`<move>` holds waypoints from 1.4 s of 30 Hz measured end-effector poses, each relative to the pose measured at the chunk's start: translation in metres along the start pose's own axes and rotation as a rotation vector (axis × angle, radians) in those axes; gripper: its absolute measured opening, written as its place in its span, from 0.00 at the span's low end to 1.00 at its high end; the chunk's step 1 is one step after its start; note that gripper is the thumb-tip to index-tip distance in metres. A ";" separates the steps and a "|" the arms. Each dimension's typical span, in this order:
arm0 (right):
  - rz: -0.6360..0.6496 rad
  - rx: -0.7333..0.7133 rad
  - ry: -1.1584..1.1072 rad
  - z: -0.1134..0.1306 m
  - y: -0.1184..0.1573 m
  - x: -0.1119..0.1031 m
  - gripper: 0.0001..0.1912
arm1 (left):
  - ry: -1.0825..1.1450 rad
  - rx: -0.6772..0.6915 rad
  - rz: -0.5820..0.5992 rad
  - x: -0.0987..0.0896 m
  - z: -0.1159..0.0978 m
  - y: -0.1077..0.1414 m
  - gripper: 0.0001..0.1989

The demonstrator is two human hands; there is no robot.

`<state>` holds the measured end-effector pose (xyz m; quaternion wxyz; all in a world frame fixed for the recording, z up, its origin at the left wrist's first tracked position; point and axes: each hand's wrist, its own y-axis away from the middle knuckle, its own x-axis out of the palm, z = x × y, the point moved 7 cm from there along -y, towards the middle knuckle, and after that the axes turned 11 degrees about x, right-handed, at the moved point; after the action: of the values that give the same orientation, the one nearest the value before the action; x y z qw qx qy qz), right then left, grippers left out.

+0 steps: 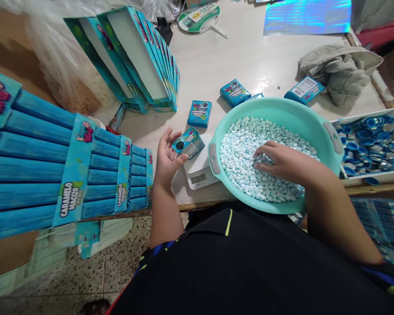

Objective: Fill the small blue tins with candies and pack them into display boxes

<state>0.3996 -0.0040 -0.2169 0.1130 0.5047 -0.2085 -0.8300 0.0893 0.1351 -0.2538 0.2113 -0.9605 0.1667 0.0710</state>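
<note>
My left hand [168, 156] holds a small blue candy box [188, 143], thumb at its near edge and fingers at the far side. The box is tilted above a white digital scale [200, 175], whose small display is lit. My right hand [277, 164] reaches into a turquoise basin [321, 127] full of pale blue and white candies [246, 131]. Its fingers are curled, with the tips among the candies; how many it grips is hidden. Just beyond the held box, another blue candy box [199, 113] lies on the table.
More candy boxes [235, 92] lie behind the basin. Blue display cartons [138, 61] stand at the back left, and filled cartons [72, 170] line the left. A tray of blue-rimmed lids [367, 144] sits right. A grey cloth [338, 72], a hand fan [198, 19] and a shiny sheet [307, 17] lie farther back.
</note>
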 end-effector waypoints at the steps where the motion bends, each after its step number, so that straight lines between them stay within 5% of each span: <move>1: -0.002 -0.001 0.002 0.000 0.000 0.000 0.18 | -0.011 -0.016 -0.011 0.001 0.003 0.001 0.53; 5: -0.025 -0.017 0.001 0.000 0.000 0.000 0.18 | -0.147 -0.072 -0.043 0.006 0.002 0.007 0.33; 9: -0.014 -0.019 -0.005 0.001 -0.001 0.000 0.18 | -0.499 0.208 -0.210 0.006 -0.051 0.004 0.22; 13: -0.024 -0.018 -0.003 0.001 -0.001 -0.002 0.17 | -0.714 0.402 0.050 0.037 -0.089 -0.009 0.26; 15: -0.031 -0.022 -0.008 0.002 -0.001 -0.003 0.16 | -0.707 0.412 0.120 0.046 -0.094 -0.015 0.28; 19: -0.036 -0.017 0.000 0.002 0.000 -0.003 0.15 | -0.638 0.397 -0.021 0.040 -0.097 -0.022 0.26; 27: -0.011 0.001 0.012 0.002 -0.001 -0.002 0.15 | -0.625 0.406 -0.118 0.038 -0.090 -0.009 0.25; 33: -0.045 -0.019 0.040 0.005 -0.002 -0.001 0.15 | -0.771 0.372 0.132 0.058 -0.099 -0.015 0.23; 42: -0.033 -0.011 0.013 0.003 -0.001 -0.002 0.15 | -0.669 0.378 -0.011 0.051 -0.108 -0.018 0.25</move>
<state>0.3980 -0.0015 -0.2144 0.1033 0.5127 -0.1950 -0.8297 0.1500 0.0893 -0.1600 0.4279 -0.8292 0.0938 0.3473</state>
